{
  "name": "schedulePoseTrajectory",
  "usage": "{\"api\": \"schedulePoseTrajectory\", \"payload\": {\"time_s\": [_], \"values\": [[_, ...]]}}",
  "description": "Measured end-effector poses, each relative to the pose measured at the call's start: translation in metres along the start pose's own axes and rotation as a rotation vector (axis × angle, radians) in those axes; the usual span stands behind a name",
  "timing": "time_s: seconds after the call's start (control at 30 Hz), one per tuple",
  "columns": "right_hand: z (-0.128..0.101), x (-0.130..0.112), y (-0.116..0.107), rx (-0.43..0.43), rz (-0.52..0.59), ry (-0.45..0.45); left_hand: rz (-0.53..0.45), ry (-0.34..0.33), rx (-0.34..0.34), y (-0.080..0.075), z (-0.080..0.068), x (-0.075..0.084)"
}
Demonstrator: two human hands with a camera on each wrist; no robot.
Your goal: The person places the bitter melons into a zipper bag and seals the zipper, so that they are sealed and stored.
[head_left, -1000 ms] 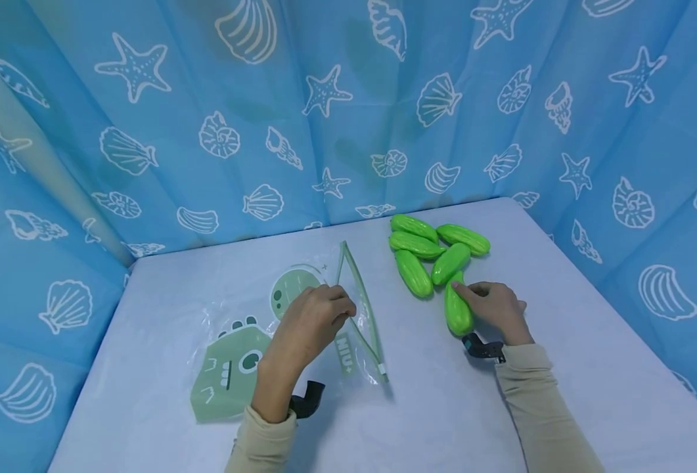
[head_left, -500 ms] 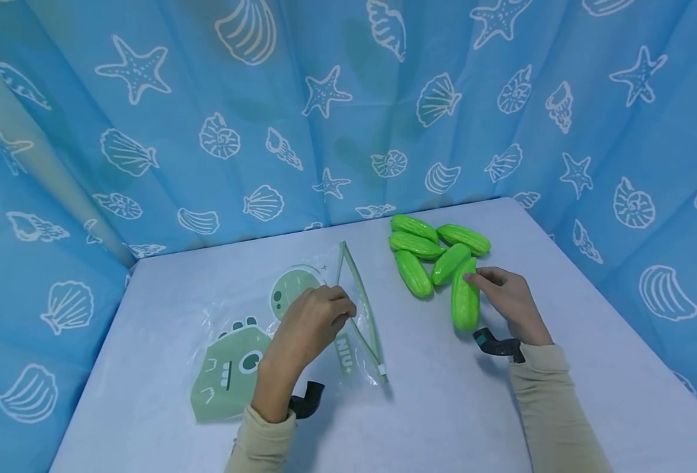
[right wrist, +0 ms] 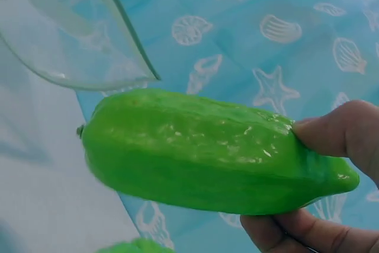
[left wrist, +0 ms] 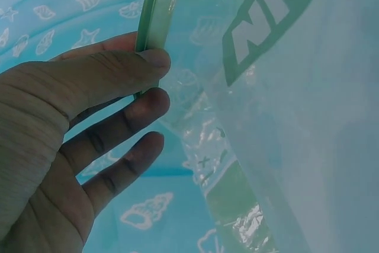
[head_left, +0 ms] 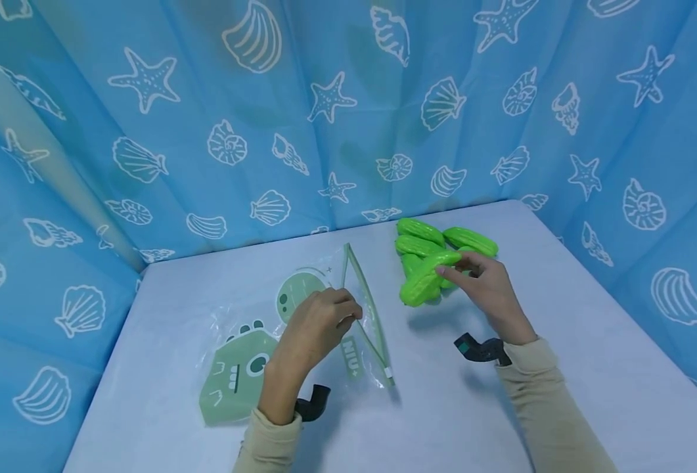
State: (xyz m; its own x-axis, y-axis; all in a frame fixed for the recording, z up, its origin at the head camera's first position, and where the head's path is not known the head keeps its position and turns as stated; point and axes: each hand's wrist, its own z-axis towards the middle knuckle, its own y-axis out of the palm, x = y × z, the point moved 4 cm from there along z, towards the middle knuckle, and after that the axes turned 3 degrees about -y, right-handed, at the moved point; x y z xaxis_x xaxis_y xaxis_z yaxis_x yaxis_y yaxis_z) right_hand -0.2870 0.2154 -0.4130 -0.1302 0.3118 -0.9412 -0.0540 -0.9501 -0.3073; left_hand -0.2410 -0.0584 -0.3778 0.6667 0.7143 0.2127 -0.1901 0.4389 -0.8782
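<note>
The right hand [head_left: 487,289] is holding one green toy cucumber [head_left: 425,281] by its end, pinching it between thumb and fingers, lifted a little above the bench [head_left: 561,315], just in front of the pile of other cucumbers [head_left: 443,238] lying near the far edge. The left hand [head_left: 318,322] is pinching the green zipper rim [head_left: 367,309] of the clear plastic bag [head_left: 253,348], which is lying flat toward the left edge with its mouth open.

You have bare counter [head_left: 437,387] between the bag [head_left: 301,328] and the gourd pile [head_left: 437,243]; the curtain [head_left: 348,118] closes off the back and both sides.
</note>
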Motion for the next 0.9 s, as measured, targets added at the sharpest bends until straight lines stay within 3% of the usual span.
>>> {"api": "schedulePoseTrajectory", "payload": {"time_s": [0.23,0.57,0.9], "values": [[0.006,-0.012,0.022,-0.047,0.028,-0.071,-0.006,0.026,0.023,-0.002,0.0,-0.001],[0.016,-0.021,0.054,-0.091,0.061,-0.091,-0.014,0.034,0.035,0.0,0.002,-0.002],[0.016,-0.021,0.1,-0.187,0.022,-0.165,0.005,-0.022,0.012,-0.001,0.0,-0.009]]}}
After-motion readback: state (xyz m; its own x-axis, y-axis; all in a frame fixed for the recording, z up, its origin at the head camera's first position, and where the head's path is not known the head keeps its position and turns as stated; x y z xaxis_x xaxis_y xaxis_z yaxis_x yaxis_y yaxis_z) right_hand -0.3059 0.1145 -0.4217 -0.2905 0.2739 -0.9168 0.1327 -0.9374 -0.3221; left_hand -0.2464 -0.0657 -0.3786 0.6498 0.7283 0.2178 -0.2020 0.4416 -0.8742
